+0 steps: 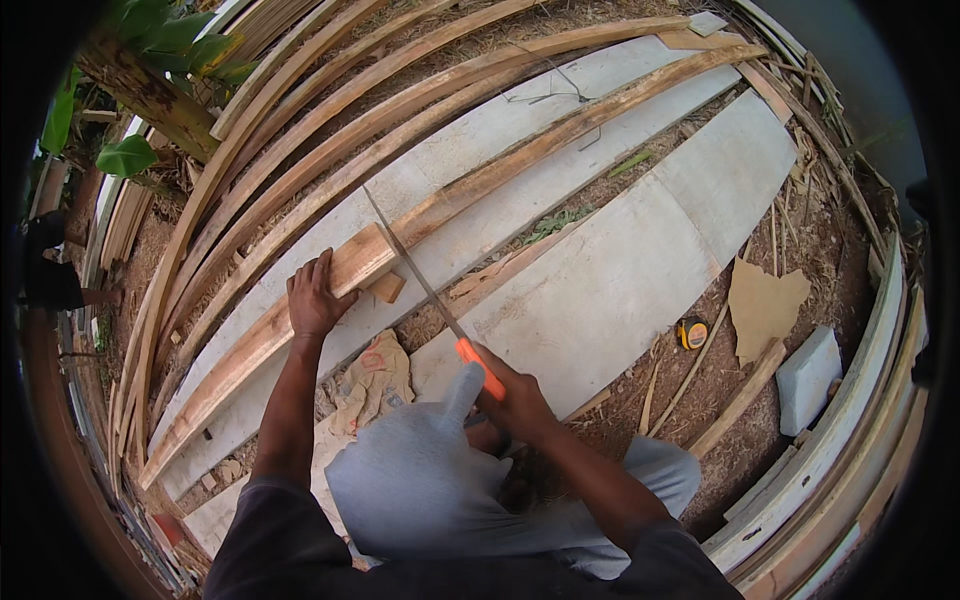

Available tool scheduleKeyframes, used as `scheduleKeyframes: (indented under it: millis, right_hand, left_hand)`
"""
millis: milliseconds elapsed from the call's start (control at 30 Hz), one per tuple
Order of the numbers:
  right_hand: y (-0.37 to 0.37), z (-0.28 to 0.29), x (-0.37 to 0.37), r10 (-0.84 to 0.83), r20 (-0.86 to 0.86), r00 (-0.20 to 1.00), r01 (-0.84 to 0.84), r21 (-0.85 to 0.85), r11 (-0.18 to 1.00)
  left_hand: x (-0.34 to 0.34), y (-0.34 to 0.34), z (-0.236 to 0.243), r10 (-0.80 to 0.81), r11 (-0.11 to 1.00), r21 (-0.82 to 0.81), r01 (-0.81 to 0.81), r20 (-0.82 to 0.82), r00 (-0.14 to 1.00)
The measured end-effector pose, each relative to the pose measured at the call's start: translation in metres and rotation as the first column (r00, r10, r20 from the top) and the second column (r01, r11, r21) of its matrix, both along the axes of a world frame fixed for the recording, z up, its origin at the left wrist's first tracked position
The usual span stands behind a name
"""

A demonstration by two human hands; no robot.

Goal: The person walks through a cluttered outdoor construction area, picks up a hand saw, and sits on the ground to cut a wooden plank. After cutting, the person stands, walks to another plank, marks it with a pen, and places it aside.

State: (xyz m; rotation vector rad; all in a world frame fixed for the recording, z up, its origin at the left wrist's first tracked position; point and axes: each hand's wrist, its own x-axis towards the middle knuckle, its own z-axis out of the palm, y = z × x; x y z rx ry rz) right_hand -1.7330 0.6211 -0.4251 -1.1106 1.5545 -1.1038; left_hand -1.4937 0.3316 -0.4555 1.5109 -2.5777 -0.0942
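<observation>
My right hand (518,402) grips the orange handle of a handsaw (425,283). The saw's thin blade lies slantwise across a long wooden plank (500,178), beside the squared end of a short wood piece (362,258). That short piece seems to rest on the plank. My left hand (318,297) presses down on the wood to the left of the blade, fingers over the top and thumb out to the side. A small wood block (387,288) juts from under the wood near the blade. My leg in grey trousers is close below the saw handle.
Pale flat slabs (620,270) lie under and beside the plank. Several long timbers (330,130) stretch along the far left. On the right are a yellow-black tape measure (691,333), a torn brown paper piece (765,308) and a white block (809,380). A crumpled sack (375,380) lies near my leg.
</observation>
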Motion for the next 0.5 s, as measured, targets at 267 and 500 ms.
scheduleKeyframes:
  millis: [267,500]
  right_hand:
    - [-0.104,0.016,0.007,-0.009,-0.015,1.000,0.009,-0.014,1.000]
    - [0.061,0.046,-0.013,0.001,-0.105,0.994,-0.002,-0.015,1.000]
  left_hand:
    - [0.002,0.014,-0.007,0.014,0.999,-0.049,-0.015,-0.017,1.000]
    - [0.004,-0.001,-0.008,-0.081,0.990,-0.121,0.070,-0.089,0.993]
